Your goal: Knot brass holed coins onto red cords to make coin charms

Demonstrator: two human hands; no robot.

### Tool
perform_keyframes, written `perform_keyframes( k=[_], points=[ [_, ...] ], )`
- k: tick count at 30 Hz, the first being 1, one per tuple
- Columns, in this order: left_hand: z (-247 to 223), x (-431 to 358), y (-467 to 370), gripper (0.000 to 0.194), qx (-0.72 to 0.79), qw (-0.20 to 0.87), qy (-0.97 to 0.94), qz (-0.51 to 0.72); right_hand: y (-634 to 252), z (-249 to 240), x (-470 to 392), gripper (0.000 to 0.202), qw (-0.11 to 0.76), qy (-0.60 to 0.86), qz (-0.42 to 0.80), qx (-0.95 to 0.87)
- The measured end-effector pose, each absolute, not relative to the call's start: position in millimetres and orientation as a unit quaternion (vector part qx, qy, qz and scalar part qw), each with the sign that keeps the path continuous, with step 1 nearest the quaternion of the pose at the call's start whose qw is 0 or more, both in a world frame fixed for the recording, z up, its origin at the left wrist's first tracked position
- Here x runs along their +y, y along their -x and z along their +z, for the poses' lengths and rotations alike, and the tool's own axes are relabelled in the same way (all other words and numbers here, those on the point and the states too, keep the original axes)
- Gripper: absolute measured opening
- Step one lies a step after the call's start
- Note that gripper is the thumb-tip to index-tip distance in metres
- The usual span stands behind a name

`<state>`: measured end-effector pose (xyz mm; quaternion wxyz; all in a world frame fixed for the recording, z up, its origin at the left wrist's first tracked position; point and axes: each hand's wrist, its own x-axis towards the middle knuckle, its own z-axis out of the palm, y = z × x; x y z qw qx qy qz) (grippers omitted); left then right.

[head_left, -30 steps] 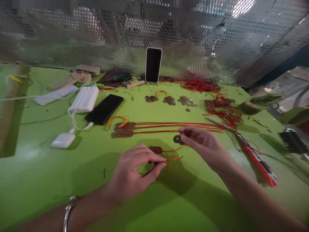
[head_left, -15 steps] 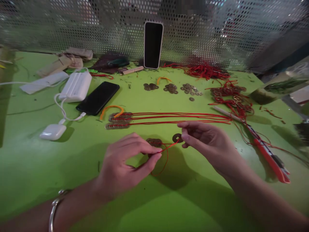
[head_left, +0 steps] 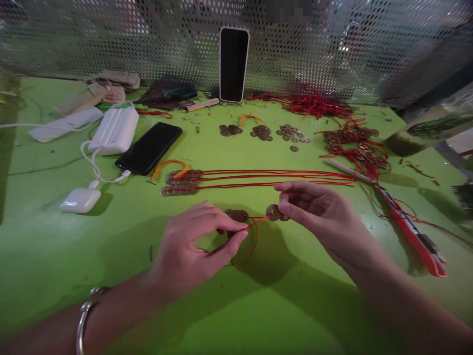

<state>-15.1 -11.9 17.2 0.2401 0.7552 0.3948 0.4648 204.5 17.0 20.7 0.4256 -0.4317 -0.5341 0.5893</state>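
Between thumb and forefinger, my left hand point(head_left: 197, 246) pinches a thin red cord point(head_left: 257, 221) whose end runs toward the hole of a coin. That holed coin point(head_left: 272, 212), dull bronze, is gripped at its right edge by my right hand point(head_left: 314, 209). The cord's tip meets the hole; whether it passes through I cannot tell. Just behind my left fingers lies a short row of overlapping coins point(head_left: 238, 215) with red cord along it, partly hidden. A loop of the cord hangs below. Farther back, strung coin rows point(head_left: 181, 190) trail long red cords point(head_left: 277, 172) to the right.
Loose coin piles point(head_left: 261, 132) lie behind the cords. At right are a red utility knife point(head_left: 417, 241) and tangled corded coins point(head_left: 354, 140). To the left sit a black phone point(head_left: 150, 148), a white power bank point(head_left: 114, 129) and an earbud case point(head_left: 80, 200). An upright phone point(head_left: 234, 64) leans at the back.
The coin in my right hand has turned slightly, showing more of its face, and the cord end is straighter toward its hole. My left hand stays nearly still.
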Motion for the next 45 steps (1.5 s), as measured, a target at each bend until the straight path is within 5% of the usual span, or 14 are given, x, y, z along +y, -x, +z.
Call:
perform_keyframes(
  k=[22, 32, 38, 45],
  points=[
    [11.2, -12.9, 13.2, 0.009, 0.346, 0.089, -0.844, 0.4, -196.0, 32.9, 3.7, 0.008, 0.328, 0.423, 0.45, -0.715],
    [11.2, -12.6, 12.5, 0.009, 0.352, 0.095, -0.853, 0.373, -195.0, 30.5, 6.9, 0.013, 0.315, 0.429, 0.548, -0.646],
    [12.1, -10.8, 4.7, 0.028, 0.358, 0.074, -0.847, 0.385, -192.8, 26.6, 5.8, 0.017, 0.336, 0.428, 0.582, -0.605],
    [13.3, -11.0, -1.9, 0.02, 0.341, 0.059, -0.835, 0.429, -187.7, 25.6, 2.7, 0.032, 0.364, 0.413, 0.61, -0.569]
  ],
)
